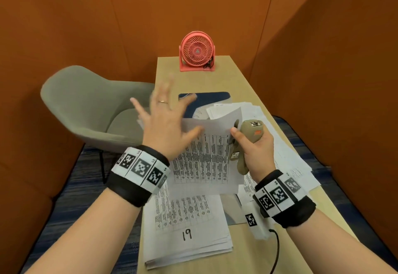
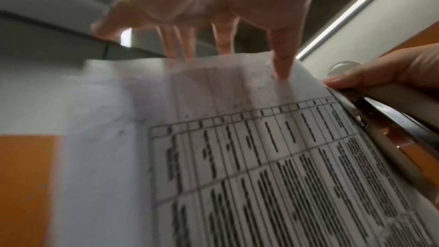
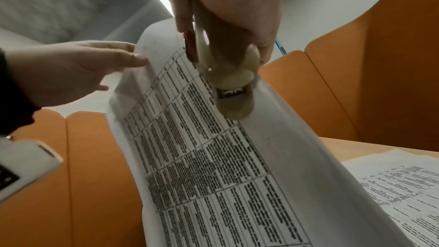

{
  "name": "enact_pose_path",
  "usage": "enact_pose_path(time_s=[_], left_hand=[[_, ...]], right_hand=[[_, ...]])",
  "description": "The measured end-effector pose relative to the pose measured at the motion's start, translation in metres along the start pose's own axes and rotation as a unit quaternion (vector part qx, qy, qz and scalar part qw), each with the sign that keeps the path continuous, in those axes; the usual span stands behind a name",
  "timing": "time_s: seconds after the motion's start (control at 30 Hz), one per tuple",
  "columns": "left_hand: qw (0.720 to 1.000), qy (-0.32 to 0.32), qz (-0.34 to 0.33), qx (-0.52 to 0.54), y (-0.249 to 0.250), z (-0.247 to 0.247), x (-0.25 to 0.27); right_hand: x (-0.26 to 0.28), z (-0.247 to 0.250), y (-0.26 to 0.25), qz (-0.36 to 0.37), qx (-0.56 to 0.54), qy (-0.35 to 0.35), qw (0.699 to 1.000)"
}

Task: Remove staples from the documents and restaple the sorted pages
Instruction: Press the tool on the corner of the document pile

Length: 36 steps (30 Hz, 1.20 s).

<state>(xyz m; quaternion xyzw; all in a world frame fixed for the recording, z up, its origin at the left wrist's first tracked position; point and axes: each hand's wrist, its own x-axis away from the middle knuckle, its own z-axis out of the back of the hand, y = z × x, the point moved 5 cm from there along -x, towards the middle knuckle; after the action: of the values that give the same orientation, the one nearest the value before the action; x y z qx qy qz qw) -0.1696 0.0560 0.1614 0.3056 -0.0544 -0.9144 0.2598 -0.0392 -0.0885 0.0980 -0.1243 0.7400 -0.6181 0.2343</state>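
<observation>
The right hand grips the stapler clamped on the lifted sheets' corner above the desk, while the left hand, fingers spread and holding nothing, steadies their top edge, likely to keep pages aligned.

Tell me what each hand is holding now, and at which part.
The right hand grips the beige stapler around its body, its mouth on the printed sheet's edge. The left hand is spread open, holding nothing; its thumb touches the sheet.

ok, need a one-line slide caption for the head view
Right hand grips a beige stapler at the edge of a lifted printed sheet; left hand open, fingers spread.
</observation>
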Motion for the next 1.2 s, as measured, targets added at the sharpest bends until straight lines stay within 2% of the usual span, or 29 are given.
enact_pose_path(time_s=[0.07,0.13,0.23,0.33,0.47,0.57,0.67,0.8,0.87,1.1,1.2], left_hand=[[0.991,-0.125,-0.047,-0.022,0.011,-0.012,-0.004],[0.981,-0.184,-0.053,0.006,0.015,-0.02,-0.004],[0.98,-0.189,-0.051,0.026,0.018,-0.025,-0.002],[0.977,-0.202,-0.058,0.021,0.018,-0.031,0.0],[0.978,-0.194,-0.057,0.05,0.022,-0.031,0.001],[0.976,-0.182,-0.052,0.111,0.025,-0.028,0.002],[0.972,-0.169,-0.053,0.158,0.025,-0.025,0.005],[0.969,-0.15,-0.059,0.186,0.024,-0.02,0.007],[0.97,-0.148,-0.05,0.187,0.021,-0.021,0.007],[0.963,-0.166,-0.023,0.213,0.017,-0.023,0.006],[0.959,-0.17,-0.021,0.224,0.017,-0.023,0.007]], right_hand=[[0.002,0.0,-0.001,0.006,0.007,-0.011,1.0],[0.003,0.001,0.0,0.002,0.02,-0.019,1.0],[0.005,0.007,0.001,-0.008,0.029,-0.019,0.999],[0.002,0.015,-0.013,-0.004,-0.012,0.015,1.0],[-0.008,0.024,-0.053,0.042,-0.087,0.075,0.992],[-0.012,0.026,-0.071,0.069,-0.123,0.079,0.987],[-0.013,0.025,-0.074,0.062,-0.105,0.055,0.991],[-0.007,0.012,-0.059,0.01,0.022,-0.087,0.996],[-0.001,0.008,-0.052,0.003,0.068,-0.127,0.99],[0.004,0.004,-0.036,0.012,0.159,-0.136,0.978],[0.004,0.005,-0.034,0.02,0.187,-0.117,0.975]])
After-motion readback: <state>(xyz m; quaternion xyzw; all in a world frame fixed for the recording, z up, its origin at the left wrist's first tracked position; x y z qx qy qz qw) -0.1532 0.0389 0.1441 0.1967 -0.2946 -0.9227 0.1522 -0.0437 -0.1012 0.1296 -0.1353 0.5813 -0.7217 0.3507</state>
